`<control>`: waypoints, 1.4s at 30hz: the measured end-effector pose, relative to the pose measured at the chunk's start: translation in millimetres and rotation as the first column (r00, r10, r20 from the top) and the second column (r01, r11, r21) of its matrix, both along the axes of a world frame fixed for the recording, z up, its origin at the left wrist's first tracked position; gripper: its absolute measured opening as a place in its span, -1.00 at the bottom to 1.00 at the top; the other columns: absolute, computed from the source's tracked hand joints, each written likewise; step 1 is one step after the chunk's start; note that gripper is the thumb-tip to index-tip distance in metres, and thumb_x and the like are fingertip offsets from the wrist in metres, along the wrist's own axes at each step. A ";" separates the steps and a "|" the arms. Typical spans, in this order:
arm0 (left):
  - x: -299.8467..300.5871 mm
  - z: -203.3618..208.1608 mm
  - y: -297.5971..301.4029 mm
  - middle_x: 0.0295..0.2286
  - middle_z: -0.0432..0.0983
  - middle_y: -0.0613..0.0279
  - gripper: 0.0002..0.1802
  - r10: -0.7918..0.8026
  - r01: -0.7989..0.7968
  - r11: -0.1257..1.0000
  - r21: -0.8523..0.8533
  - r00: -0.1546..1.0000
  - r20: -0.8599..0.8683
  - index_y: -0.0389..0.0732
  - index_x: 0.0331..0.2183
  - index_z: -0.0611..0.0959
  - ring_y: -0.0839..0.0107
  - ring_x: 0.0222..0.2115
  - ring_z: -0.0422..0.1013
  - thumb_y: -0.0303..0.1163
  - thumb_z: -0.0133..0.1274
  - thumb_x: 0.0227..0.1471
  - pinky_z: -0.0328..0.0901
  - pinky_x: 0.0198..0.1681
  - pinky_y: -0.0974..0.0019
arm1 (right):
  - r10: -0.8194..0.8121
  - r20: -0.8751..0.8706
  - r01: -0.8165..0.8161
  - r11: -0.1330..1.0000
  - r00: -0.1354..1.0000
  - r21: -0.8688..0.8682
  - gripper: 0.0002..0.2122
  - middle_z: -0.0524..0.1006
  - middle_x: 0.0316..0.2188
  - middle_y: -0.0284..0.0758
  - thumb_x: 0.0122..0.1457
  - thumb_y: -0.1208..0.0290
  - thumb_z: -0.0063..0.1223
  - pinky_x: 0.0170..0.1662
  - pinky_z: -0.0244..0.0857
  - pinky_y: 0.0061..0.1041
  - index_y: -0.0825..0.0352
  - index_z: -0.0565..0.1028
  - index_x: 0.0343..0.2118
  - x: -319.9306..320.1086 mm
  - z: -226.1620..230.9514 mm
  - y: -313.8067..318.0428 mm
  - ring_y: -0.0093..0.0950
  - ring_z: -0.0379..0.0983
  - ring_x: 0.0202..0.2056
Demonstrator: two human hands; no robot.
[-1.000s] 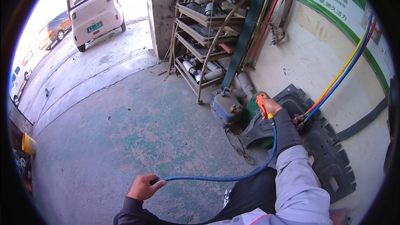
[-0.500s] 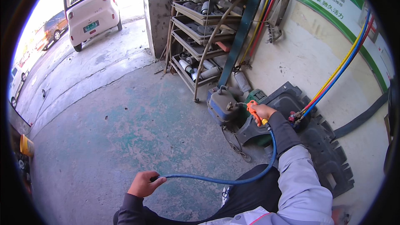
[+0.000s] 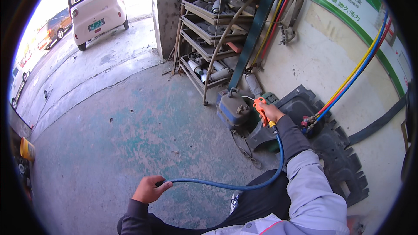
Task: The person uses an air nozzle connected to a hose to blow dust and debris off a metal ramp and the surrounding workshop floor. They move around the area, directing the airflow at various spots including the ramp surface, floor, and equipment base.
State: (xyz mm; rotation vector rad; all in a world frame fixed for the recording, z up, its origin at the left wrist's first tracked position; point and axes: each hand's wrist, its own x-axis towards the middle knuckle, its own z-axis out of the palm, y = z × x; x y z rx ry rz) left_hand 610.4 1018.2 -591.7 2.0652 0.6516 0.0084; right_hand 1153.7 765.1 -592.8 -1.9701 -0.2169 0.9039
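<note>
My right hand [image 3: 272, 112] is closed round the handle of an orange air blow gun [image 3: 261, 108], whose thin nozzle points toward the far left. A yellow fitting joins the gun to a blue air hose [image 3: 244, 187], which loops down and across my legs to the left. At the lower middle my left hand [image 3: 150, 189] grips the hose near its visible end; what lies inside the fist is hidden. Just beyond the gun stands a blue and grey compressor-like unit [image 3: 233, 108], apart from my fingers.
A rack of tilted trays [image 3: 209, 39] holds used metal parts. Black plastic panels [image 3: 335, 156] lean by the right wall, near hanging coloured hoses [image 3: 348, 78]. A yellow bucket [image 3: 28, 149] sits at far left. Outside the doorway stands a small white car [image 3: 96, 13].
The blow gun in my right hand has shifted slightly left and up, its nozzle now showing more clearly. The hose has moved a little with it, and my left hand has risen slightly.
</note>
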 end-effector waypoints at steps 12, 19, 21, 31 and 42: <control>0.4 7.5 0.2 -0.68 0.37 0.18 -0.62 0.006 -0.006 1.000 -0.019 1.000 -0.003 -0.35 -0.40 0.71 0.44 -0.64 0.24 -0.16 0.32 0.13 0.16 -0.55 0.24 | -0.051 -0.001 0.051 0.999 0.999 -0.013 -0.51 0.48 -0.51 -0.25 0.41 -0.05 -0.15 -0.58 0.46 -0.26 0.43 0.44 -0.18 6.3 -9.2 -15.9 -0.41 0.48 -0.62; 1.1 7.9 -0.1 -0.69 0.36 0.19 -0.62 0.020 -0.020 1.000 -0.009 1.000 -0.003 -0.34 -0.40 0.70 0.44 -0.65 0.23 -0.16 0.32 0.13 0.16 -0.55 0.24 | -0.066 0.026 0.063 0.994 0.997 0.089 -0.49 0.49 -0.58 -0.25 0.40 -0.06 -0.15 -0.61 0.43 -0.30 0.41 0.47 -0.32 18.4 -0.3 -8.8 -0.40 0.47 -0.67; 1.3 6.9 0.3 -0.69 0.36 0.19 -0.62 0.016 -0.016 1.000 0.007 1.000 -0.013 -0.34 -0.41 0.70 0.44 -0.65 0.23 -0.16 0.32 0.13 0.15 -0.56 0.24 | -0.101 0.074 0.094 0.991 0.992 0.094 -0.49 0.49 -0.59 -0.25 0.39 -0.07 -0.14 -0.62 0.43 -0.30 0.41 0.47 -0.35 22.4 7.0 -6.3 -0.39 0.47 -0.68; 3.2 3.7 0.6 -0.69 0.36 0.17 -0.62 0.012 -0.012 1.000 0.009 1.000 -0.015 -0.34 -0.40 0.70 0.41 -0.65 0.24 -0.15 0.33 0.12 0.16 -0.56 0.23 | -0.105 0.133 0.083 0.983 0.986 0.163 -0.46 0.49 -0.60 -0.25 0.38 -0.12 -0.14 -0.61 0.43 -0.33 0.40 0.45 -0.38 15.3 26.8 35.5 -0.40 0.47 -0.68; -1.3 4.5 6.0 -0.69 0.35 0.16 -0.62 0.000 0.001 0.999 0.036 1.000 -0.031 -0.33 -0.40 0.71 0.38 -0.65 0.24 -0.15 0.33 0.11 0.16 -0.55 0.21 | -0.147 0.187 0.133 0.987 0.971 0.086 -0.49 0.45 -0.57 -0.30 0.36 -0.07 -0.11 -0.63 0.41 -0.32 0.43 0.45 -0.35 7.4 24.8 52.3 -0.43 0.44 -0.68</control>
